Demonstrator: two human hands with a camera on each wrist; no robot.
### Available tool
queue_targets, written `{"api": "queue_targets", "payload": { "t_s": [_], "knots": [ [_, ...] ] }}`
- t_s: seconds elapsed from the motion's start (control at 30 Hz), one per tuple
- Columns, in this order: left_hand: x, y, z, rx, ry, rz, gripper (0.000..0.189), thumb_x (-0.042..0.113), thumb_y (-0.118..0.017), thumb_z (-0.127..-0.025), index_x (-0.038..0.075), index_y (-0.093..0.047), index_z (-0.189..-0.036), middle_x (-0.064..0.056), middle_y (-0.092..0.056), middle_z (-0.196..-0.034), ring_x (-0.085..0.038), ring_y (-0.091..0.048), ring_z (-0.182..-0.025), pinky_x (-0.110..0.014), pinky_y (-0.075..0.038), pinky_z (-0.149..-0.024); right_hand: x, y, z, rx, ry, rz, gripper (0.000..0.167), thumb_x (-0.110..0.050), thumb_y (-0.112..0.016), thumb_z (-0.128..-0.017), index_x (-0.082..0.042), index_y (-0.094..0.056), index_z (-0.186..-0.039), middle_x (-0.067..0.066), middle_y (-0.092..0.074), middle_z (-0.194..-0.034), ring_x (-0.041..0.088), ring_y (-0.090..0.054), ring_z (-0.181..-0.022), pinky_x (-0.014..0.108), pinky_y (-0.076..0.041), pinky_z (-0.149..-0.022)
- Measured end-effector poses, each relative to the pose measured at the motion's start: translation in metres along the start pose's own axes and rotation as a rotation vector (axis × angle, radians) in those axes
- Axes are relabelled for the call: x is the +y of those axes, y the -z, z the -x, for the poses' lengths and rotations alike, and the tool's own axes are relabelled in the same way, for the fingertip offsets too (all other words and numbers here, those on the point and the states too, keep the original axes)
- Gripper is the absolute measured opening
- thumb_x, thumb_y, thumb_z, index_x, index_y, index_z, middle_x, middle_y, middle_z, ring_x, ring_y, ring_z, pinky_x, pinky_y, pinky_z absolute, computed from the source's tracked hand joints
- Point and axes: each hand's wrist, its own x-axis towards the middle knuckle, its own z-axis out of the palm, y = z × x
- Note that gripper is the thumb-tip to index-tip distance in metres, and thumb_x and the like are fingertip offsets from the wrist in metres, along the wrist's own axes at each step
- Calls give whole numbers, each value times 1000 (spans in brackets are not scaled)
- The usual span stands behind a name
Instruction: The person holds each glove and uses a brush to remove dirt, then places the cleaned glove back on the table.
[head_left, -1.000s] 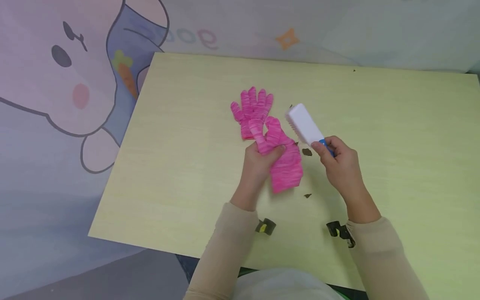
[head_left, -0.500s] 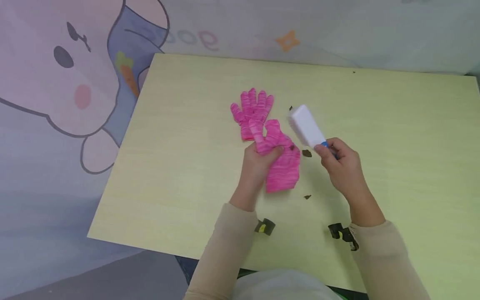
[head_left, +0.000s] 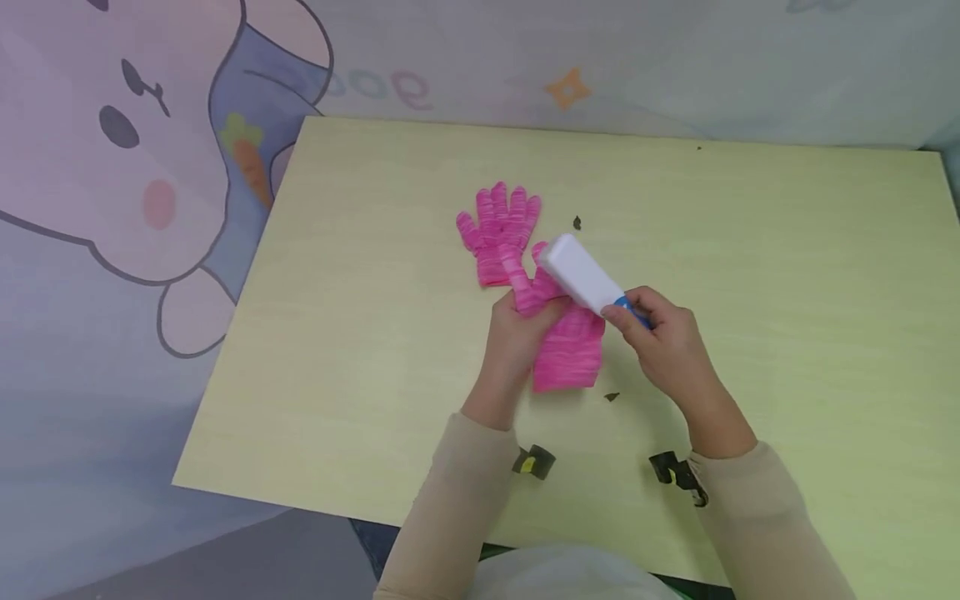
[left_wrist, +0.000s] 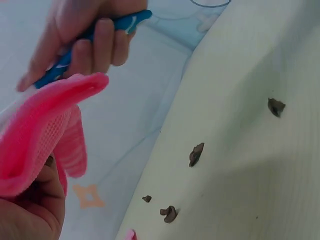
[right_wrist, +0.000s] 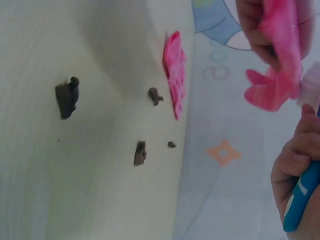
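A pink knitted glove (head_left: 567,354) is gripped by my left hand (head_left: 517,337), thumb on top, with its cuff hanging toward me. My right hand (head_left: 660,337) holds a scrubbing brush (head_left: 581,271) by its blue handle; the white head overlaps the glove's upper part in the head view. In the right wrist view, the brush's bristles (right_wrist: 311,87) meet the glove (right_wrist: 282,60). The left wrist view shows the glove (left_wrist: 45,120) bunched over my left fingers, the blue handle (left_wrist: 62,65) just above it. A second pink glove (head_left: 498,229) lies flat on the table, fingers pointing away.
Several dark brown scraps lie on the pale yellow table (head_left: 360,333), including one scrap (head_left: 577,222) beyond the brush and another scrap (head_left: 612,397) right of the cuff. A patterned curtain (head_left: 480,58) hangs along the table's far and left sides.
The brush has moved left and toward me, from beside the held glove to over it. My left hand keeps its grip on the glove, and the second glove stays on the table.
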Motion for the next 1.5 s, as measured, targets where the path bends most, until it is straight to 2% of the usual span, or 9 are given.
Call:
{"api": "queue_targets", "payload": {
  "t_s": [0.17,0.33,0.5,0.7,0.83,0.93,1.17,1.33,1.5],
  "knots": [
    [0,1,1,3,3,-21,24,12,-68,-82,2,-63,-103,-4,-63,-83,-12,-57,-71,-28,-51,-70,3,3,-1,65,-28,-5,25,-26,-57,-93,-1,-57,-91,-3,-45,-59,9,-35,-51,22,-28,-42],
    [-1,0,1,4,8,-14,24,15,-70,-81,4,-65,-103,-5,-66,-85,-13,-61,-74,-30,-52,-72,-2,1,0,-46,-17,3,27,-28,-58,-92,-2,-57,-91,2,-47,-61,11,-36,-51,24,-30,-43],
    [1,0,2,1,31,-17,24,13,-68,-82,2,-63,-102,-6,-64,-84,-14,-59,-71,-30,-52,-71,-1,4,-2,31,-46,27,30,-32,-56,-93,-2,-56,-92,0,-48,-63,10,-38,-54,22,-30,-44],
    [1,0,1,7,13,-12,27,14,-69,-81,3,-64,-105,-7,-67,-89,-14,-62,-77,-30,-52,-73,-5,3,1,-85,-21,5,26,-28,-58,-92,-2,-57,-90,2,-50,-62,13,-38,-55,24,-31,-46],
    [1,1,1,-5,23,-11,26,11,-68,-82,1,-63,-106,-8,-66,-89,-15,-61,-75,-29,-52,-73,1,4,-2,-12,-36,50,29,-32,-57,-92,-3,-57,-91,3,-51,-65,12,-38,-56,23,-31,-45],
    [1,2,1,-3,33,-20,25,11,-68,-82,2,-62,-104,-7,-65,-87,-14,-60,-74,-29,-52,-73,3,5,-3,4,-37,-31,25,-27,-57,-93,-2,-56,-91,0,-46,-61,10,-37,-53,23,-29,-43],
    [3,2,0,-57,52,-20,35,17,-74,-78,7,-62,-109,-4,-66,-94,-17,-63,-84,-32,-51,-78,2,0,-3,-154,-23,-237,19,-15,-54,-94,3,-53,-90,-2,-36,-54,11,-29,-47,26,-24,-41],
    [4,4,0,-91,92,-122,44,18,-78,-74,10,-57,-113,-1,-63,-96,-16,-61,-86,-29,-51,-78,12,7,-9,-79,-82,-184,27,-26,-51,-96,1,-54,-93,-5,-38,-54,7,-29,-45,25,-24,-39],
    [3,5,-2,-64,78,-77,41,17,-78,-75,10,-58,-109,-4,-64,-95,-18,-62,-84,-31,-52,-77,12,11,-6,-92,-35,-381,23,-18,-48,-97,2,-53,-87,-2,-38,-52,8,-29,-41,28,-19,-35]
  ]
}}
